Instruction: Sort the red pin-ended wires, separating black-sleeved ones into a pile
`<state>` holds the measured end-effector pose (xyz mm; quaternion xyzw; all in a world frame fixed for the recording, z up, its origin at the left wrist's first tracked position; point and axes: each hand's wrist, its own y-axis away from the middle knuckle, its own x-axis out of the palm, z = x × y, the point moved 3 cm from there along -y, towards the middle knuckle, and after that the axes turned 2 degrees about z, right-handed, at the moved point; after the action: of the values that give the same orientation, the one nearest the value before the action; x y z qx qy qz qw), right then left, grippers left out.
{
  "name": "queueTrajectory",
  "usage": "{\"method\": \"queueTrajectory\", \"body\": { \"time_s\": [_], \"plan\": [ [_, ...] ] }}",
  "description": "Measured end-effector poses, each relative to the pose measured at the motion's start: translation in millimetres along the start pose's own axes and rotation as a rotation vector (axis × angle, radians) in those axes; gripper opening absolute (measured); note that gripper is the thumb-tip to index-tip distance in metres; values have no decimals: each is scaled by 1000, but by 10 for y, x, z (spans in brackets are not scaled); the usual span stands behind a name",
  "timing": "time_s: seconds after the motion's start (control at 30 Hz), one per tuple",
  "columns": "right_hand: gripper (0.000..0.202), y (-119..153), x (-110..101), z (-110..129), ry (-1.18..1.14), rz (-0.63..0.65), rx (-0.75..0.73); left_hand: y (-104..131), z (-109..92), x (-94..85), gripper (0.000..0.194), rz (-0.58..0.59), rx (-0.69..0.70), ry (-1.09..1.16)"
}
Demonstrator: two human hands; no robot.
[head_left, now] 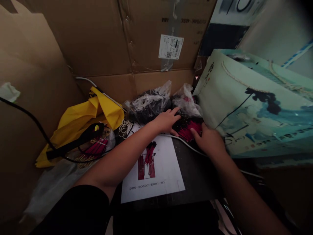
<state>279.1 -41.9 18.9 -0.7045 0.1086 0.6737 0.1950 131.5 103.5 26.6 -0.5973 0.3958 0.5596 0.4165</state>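
Observation:
A pile of thin red and black wires (188, 128) lies at the back of the dark table, between my two hands. My left hand (168, 121) reaches over its left side with the fingers spread. At the right side is my right hand (209, 139), its thumb apart from the forefinger and touching the wires; the other fingers are partly hidden. A small bunch of red and black wires (150, 152) rests on a printed white sheet (168, 174). Behind my hands sit a clear plastic bag with black contents (149, 102) and another crumpled clear bag (187, 101).
Cardboard (97, 39) walls the back and left. A pale green paper bag (246, 114) with rope handles stands at right. Left are a yellow bag (73, 114), more red wires (97, 147) and a black cable (31, 117). A white cable (187, 143) crosses the table (198, 176).

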Motion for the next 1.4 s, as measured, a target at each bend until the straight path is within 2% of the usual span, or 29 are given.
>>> {"method": "queueTrajectory", "body": {
  "time_s": [0.1, 0.17, 0.4, 0.57, 0.73, 0.9, 1.13, 1.27, 1.4],
  "plan": [
    [60, -31, -59, 7, 8, -60, -30, 1, 7, 4, 81, 6, 12, -4],
    [60, -84, -51, 12, 15, -34, -31, 0, 10, 4, 82, 0, 18, -10],
    [79, -225, 168, 65, 24, 36, 23, 4, 12, 7, 83, -17, 32, -36],
    [77, -225, 172, 98, 53, -13, 26, 1, 32, 27, 86, -18, 39, -32],
    [73, -176, 148, 67, 28, 23, 31, -14, 41, 49, 89, -11, 54, -48],
    [74, -48, 229, 29, -65, -16, 40, -27, 49, 70, 86, 56, 49, -43],
    [83, -96, 302, 48, -204, -8, 75, -55, 72, 89, 89, 102, -1, 26],
    [92, -96, 324, 91, -199, 10, 27, -64, 74, 107, 89, 116, -15, 39],
    [107, -45, 341, 132, -187, -32, -17, -34, 49, 92, 89, 94, -25, 29]
  ]
}}
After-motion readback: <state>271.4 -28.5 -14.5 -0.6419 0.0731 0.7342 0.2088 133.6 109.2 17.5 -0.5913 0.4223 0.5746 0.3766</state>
